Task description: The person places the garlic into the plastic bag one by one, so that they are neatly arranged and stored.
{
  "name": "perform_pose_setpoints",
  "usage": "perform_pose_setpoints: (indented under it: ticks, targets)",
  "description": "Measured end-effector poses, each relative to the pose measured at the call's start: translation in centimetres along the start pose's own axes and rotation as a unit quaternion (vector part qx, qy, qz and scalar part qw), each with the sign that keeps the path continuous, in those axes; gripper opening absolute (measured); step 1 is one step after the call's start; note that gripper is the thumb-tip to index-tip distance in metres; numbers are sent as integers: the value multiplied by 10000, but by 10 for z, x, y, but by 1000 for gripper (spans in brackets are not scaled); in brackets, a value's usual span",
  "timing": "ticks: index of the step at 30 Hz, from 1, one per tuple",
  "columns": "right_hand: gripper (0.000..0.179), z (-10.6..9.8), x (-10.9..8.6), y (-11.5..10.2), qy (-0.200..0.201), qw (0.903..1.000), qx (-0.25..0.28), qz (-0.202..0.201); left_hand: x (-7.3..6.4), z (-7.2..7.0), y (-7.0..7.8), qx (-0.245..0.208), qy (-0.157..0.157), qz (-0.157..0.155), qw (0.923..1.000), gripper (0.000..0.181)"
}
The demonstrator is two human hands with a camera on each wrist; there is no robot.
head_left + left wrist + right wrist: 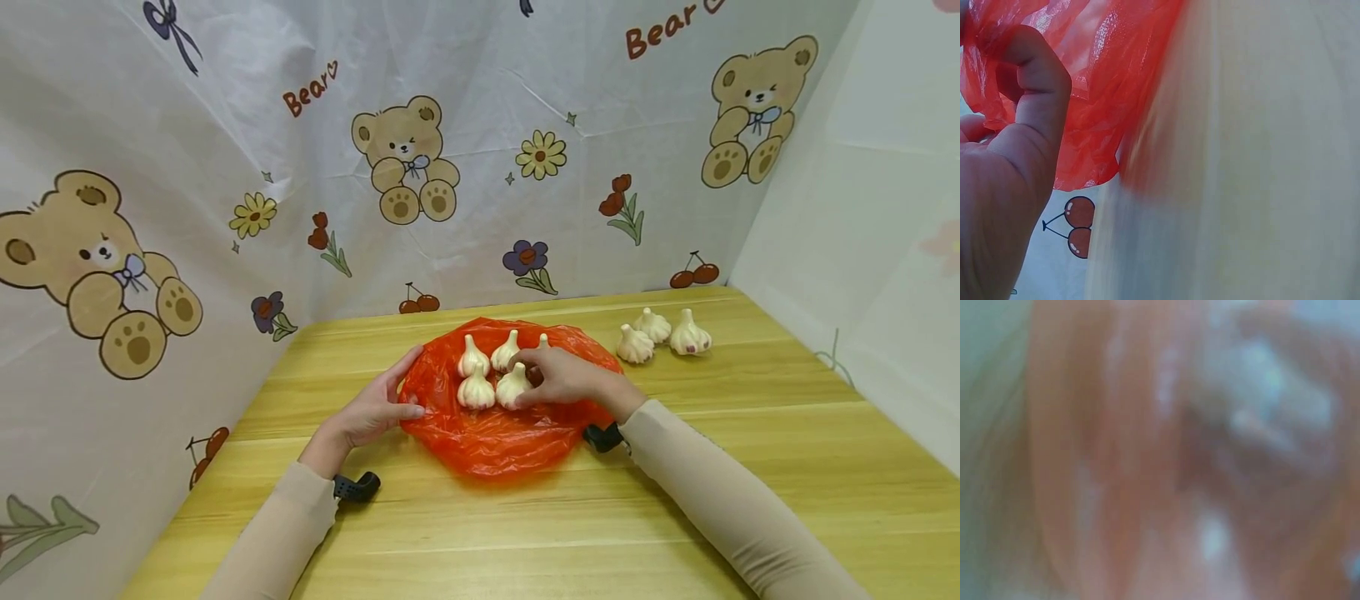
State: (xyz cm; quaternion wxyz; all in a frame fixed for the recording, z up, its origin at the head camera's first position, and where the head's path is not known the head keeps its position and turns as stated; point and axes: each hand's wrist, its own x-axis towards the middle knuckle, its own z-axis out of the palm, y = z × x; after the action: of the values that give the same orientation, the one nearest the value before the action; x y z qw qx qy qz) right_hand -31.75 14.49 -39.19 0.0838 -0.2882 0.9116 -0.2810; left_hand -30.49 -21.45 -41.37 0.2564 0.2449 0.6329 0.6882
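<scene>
Left hand [371, 410] grips the red bag [483, 446], right hand [564, 377] a garlic bulb [512, 387], long axis upright, stem up.

Heavy blur in right-wrist view

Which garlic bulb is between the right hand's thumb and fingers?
Front-right bulb on the red bag: thumb and fingers of the right hand flank it. All other bulbs, on bag or table, lie outside that grip.
</scene>
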Motion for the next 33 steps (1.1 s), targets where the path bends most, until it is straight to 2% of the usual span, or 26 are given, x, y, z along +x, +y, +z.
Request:
perform_pose_setpoints:
  ticks: [5,14,24,29,33]
  targets:
    - [55,-6,-4,-1,50,9998,169,56,0,1,0,-27,-22,11,10000,112]
    - [51,-18,-11,5,197,9974,659,-201,1,-1,-1,31,-34,0,10000,112]
    - [46,-45,-27,21,435,9924,1131,-224,2,0,-2,4,-79,6,10000,111]
    - [48,-60,-41,35,511,9919,1159,-66,1,0,-1,18,-88,27,10000,111]
    - [48,-71,-53,48,716,9915,1072,152,0,0,-1,13,-61,3,10000,111]
